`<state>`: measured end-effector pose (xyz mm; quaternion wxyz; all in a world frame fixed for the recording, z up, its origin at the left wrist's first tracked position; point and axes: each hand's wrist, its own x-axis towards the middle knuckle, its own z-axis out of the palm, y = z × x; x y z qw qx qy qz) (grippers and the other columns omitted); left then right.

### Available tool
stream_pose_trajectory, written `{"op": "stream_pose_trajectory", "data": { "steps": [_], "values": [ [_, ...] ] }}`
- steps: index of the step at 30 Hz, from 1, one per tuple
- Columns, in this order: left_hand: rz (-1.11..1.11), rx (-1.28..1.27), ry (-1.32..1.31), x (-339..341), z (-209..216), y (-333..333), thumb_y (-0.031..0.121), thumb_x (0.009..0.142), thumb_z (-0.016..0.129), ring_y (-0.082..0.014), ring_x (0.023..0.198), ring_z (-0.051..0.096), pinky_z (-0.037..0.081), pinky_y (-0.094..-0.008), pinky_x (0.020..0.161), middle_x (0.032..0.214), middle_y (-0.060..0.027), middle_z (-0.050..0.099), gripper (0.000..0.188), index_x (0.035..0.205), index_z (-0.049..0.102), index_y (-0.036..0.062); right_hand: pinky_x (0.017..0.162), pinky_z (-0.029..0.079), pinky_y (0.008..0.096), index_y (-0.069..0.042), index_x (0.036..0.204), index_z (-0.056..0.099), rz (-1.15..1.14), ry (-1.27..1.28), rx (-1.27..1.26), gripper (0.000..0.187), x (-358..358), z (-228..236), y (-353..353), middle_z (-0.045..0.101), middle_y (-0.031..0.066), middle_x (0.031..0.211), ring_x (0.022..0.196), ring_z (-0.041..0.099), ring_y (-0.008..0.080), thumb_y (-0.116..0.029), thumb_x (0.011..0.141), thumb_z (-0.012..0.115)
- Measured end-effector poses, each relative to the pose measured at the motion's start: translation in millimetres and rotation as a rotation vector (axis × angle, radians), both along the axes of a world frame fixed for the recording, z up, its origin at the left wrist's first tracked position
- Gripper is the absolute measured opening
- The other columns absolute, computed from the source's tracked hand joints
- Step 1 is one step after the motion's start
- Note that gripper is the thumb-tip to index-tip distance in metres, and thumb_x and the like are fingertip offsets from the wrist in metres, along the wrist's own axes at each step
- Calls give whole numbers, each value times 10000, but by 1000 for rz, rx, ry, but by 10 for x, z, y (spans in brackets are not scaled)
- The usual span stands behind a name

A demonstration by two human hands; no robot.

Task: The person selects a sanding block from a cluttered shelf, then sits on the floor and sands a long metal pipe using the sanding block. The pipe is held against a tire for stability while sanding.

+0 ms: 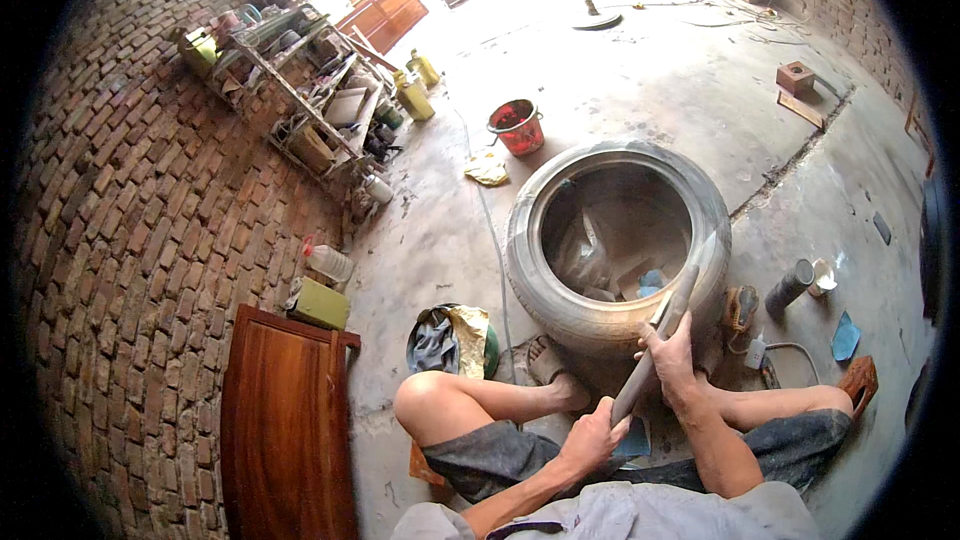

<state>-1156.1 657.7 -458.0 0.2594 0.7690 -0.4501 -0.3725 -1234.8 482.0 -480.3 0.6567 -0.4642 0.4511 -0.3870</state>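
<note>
A long, tapered grey-brown piece (633,391), which looks like a wooden leg, slants from my lap up to the near right rim of a worn tyre (530,285). My left hand (592,438) is closed around its lower end. Farther up, close to the tyre, my right hand (670,352) wraps round the shaft with the thumb on its left side. Whether anything thin lies under the right hand's fingers is hidden. Inside the tyre are clear plastic, scraps and a blue piece (650,282).
A red bucket (517,127) and a yellow cloth (487,169) are beyond the tyre. At right lie a power tool (740,310), a dark cylinder (790,287) and a blue sheet (846,336). A wooden panel (285,420) leans left, near a cluttered shelf (300,90).
</note>
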Motion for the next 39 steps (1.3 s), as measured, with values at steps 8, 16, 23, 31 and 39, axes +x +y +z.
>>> {"op": "stream_pose_trajectory", "data": {
  "steps": [8,16,23,31,39],
  "values": [
    [-46,-158,237,54,-221,160,358,984,665,-281,604,619,503,-423,567,784,-143,656,351,1077,590,28,803,554,434,32,1292,600,-104,175,-70,470,-493,-780,-455,693,163,1007,892,677,288,-365,1061,502],
    [314,522,991,587,519,180,441,1072,541,-69,446,374,274,-232,372,681,38,453,351,1153,614,107,814,668,388,14,1439,508,-62,76,-106,440,-518,-276,-695,643,209,1294,1052,686,272,-275,1126,397],
    [223,602,922,995,561,50,469,1076,527,-85,458,433,322,-244,378,686,20,491,373,1091,573,100,1041,548,415,17,1405,562,404,290,-807,433,-320,-272,-356,632,267,1340,1245,638,373,-13,980,488],
    [55,646,593,1452,539,-74,549,1075,465,-116,434,429,346,-278,382,625,6,460,524,1159,594,48,1248,306,464,89,1469,447,481,518,-1091,675,-283,-414,-428,487,298,1496,1455,401,447,43,800,525],
    [47,603,657,1341,638,21,496,1084,485,-82,427,389,313,-258,361,609,38,418,458,1166,610,64,1183,412,456,55,1371,570,582,388,-1163,579,141,-20,973,562,291,1424,1377,532,389,-66,806,611]
  ]
}}
